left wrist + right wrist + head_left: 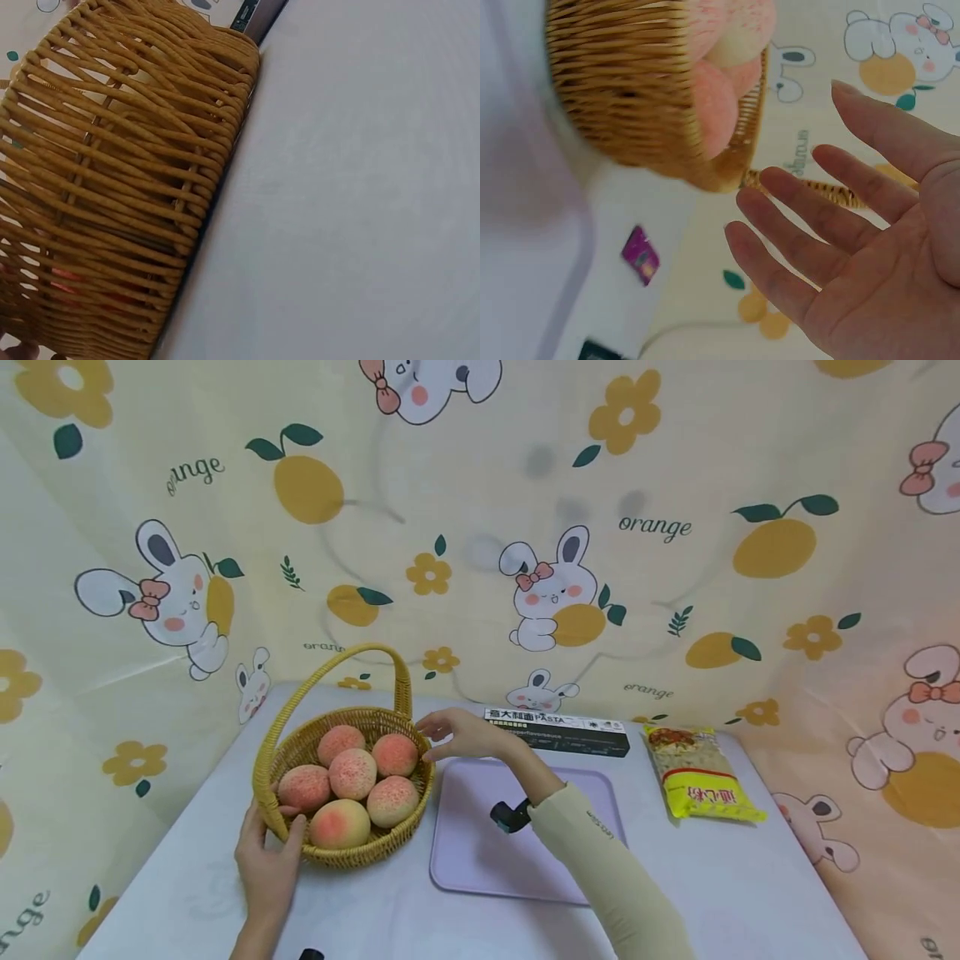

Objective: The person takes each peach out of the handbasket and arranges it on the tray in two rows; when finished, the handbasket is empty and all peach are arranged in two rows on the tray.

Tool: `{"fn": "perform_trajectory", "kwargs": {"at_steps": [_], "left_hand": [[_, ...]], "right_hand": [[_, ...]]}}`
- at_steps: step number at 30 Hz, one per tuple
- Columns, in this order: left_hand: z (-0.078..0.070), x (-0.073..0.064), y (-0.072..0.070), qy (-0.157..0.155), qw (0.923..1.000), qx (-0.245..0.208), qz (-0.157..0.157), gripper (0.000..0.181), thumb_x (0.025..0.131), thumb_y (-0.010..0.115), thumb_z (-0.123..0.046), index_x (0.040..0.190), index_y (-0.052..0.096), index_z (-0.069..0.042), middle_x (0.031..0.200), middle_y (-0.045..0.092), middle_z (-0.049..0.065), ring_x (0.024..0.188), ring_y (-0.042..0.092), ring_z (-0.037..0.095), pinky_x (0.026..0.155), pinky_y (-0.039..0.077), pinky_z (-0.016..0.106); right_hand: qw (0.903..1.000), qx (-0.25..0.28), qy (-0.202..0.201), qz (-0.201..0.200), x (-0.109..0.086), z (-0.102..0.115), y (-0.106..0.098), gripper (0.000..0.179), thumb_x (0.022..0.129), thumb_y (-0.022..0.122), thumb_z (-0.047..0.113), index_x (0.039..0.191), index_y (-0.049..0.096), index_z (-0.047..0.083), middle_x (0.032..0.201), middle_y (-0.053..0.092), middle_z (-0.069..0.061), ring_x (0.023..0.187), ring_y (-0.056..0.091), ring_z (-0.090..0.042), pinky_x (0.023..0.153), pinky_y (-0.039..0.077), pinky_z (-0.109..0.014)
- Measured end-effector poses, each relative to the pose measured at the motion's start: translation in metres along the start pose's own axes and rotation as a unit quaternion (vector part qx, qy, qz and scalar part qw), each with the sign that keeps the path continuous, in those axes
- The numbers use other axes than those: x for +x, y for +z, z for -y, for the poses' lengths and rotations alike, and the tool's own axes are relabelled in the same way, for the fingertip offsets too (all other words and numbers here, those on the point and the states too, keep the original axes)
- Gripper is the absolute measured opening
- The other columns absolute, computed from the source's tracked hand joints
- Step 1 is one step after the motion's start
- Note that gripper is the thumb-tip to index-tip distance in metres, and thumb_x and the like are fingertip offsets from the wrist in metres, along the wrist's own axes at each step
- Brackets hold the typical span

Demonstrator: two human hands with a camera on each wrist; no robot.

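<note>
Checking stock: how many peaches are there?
6 peaches in the basket: two at the back, one left, one in the middle, two at the front; more may be hidden beneath.

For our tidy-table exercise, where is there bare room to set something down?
The lilac tray holds nothing, though the right sleeve hangs over part. The white table is bare between tray and yellow packet, and in front of the tray. The basket is crowded: peaches inside, left hand and right hand at its sides.
</note>
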State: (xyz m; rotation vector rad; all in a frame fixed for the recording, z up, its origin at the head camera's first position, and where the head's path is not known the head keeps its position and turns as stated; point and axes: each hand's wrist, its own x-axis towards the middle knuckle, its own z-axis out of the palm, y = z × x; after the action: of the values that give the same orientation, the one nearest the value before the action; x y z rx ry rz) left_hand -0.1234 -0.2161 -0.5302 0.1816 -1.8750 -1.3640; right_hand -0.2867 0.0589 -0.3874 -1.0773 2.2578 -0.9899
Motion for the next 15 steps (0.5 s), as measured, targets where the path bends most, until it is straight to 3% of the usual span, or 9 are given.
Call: {"fn": "perform_trajectory", "kwargs": {"at_steps": [8, 11, 15], "left_hand": [[0.001, 0.002, -0.007, 0.023, 0.9981, 0.052, 0.025, 0.053, 0.08, 0.072, 0.013, 0.13, 0.058, 0.004, 0.117, 0.061, 0.013, 0.128, 0.049, 0.015, 0.106, 0.032, 0.015], [0.003, 0.003, -0.011, 0.046, 0.9954, 0.073, 0.041, 0.041, 0.079, 0.074, 0.01, 0.118, 0.061, 0.004, 0.132, 0.057, 0.014, 0.134, 0.044, 0.017, 0.11, 0.029, 0.018], [0.007, 0.006, -0.014, 0.084, 0.9915, 0.082, 0.056, 0.028, 0.078, 0.076, 0.006, 0.101, 0.061, 0.003, 0.139, 0.054, 0.02, 0.142, 0.035, 0.027, 0.118, 0.022, 0.033]], "right_hand": [[0.9983, -0.038, 0.02, 0.04, 0.039, 0.02, 0.005, 0.053, 0.091, 0.069, 0.009, 0.14, 0.052, -0.003, 0.14, 0.054, -0.023, 0.129, 0.051, -0.038, 0.103, 0.045, -0.037], [0.9968, -0.055, 0.028, 0.05, 0.051, 0.022, 0.009, 0.054, 0.092, 0.069, 0.011, 0.141, 0.051, -0.001, 0.142, 0.053, -0.02, 0.133, 0.048, -0.034, 0.106, 0.042, -0.037], [0.9944, -0.083, 0.033, 0.057, 0.064, 0.022, 0.015, 0.056, 0.092, 0.069, 0.011, 0.143, 0.049, -0.002, 0.144, 0.052, -0.018, 0.135, 0.046, -0.031, 0.109, 0.039, -0.038]]}}
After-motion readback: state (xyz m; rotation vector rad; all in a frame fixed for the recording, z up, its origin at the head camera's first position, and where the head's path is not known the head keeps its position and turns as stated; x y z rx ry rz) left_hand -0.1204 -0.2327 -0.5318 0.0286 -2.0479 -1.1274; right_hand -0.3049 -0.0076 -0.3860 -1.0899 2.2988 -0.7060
